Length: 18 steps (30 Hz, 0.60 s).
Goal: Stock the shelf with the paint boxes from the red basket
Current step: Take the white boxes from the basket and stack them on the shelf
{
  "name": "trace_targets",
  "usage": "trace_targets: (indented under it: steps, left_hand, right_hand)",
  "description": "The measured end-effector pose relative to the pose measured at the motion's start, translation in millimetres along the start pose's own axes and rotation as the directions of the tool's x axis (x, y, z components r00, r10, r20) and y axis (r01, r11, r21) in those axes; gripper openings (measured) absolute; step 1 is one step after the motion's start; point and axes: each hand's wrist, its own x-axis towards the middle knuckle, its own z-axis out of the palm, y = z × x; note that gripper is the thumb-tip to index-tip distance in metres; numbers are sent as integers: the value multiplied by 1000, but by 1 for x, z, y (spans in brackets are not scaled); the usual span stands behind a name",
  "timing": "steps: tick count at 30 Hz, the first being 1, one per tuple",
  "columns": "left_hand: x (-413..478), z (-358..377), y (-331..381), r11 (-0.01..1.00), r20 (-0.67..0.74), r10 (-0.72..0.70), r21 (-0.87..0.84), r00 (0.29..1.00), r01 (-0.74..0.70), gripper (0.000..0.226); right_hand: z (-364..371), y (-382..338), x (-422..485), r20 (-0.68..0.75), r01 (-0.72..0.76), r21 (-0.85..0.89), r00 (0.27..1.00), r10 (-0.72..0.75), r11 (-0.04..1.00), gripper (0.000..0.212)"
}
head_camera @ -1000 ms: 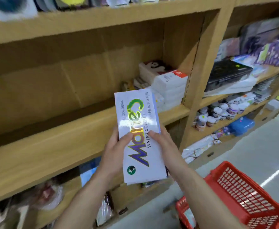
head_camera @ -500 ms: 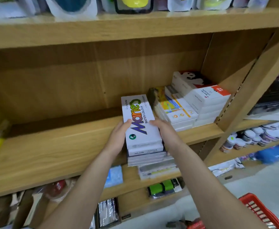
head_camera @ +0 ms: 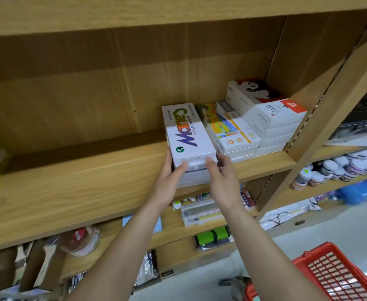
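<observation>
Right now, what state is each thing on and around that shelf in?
Marie's paint boxes: stacked flat on the shelf, near end overhanging the edge.
Left hand: gripping the stack's left side.
Right hand: fingers on the stack's front end.
Neighbouring white boxes: piled flat, right of the stack.
Shelf: bare on its left part.
Red basket: on the floor, contents hidden.

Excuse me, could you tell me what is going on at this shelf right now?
A person is stocking paint boxes. Both hands, left hand and right hand, hold a stack of Marie's watercolour boxes at its near end, on the wooden shelf beside the other paint box stacks. The red basket sits at lower right.
</observation>
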Motion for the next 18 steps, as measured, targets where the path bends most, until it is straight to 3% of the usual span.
trace_targets:
  steps: [3, 8, 14, 18]
  left_hand:
    - [12, 5, -3, 994, 37, 22, 107, 999, -26, 72]
    - [31, 10, -2, 983, 32, 67, 168, 997, -72, 63]
    - [29, 9, 1, 978, -17, 80, 193, 997, -76, 61]
    - [20, 5, 3, 951, -103, 169, 279, 980, -135, 81]
  right_hand:
    - [-8, 21, -20, -140, 55, -138, 987, -74, 989, 43]
    - [-11, 34, -10, -36, 145, -481, 982, -184, 865, 58]
    - [-16, 39, -11, 47, 131, -467, 991, -123, 874, 72]
    - [-25, 39, -10, 106, 124, -454, 991, -84, 882, 75]
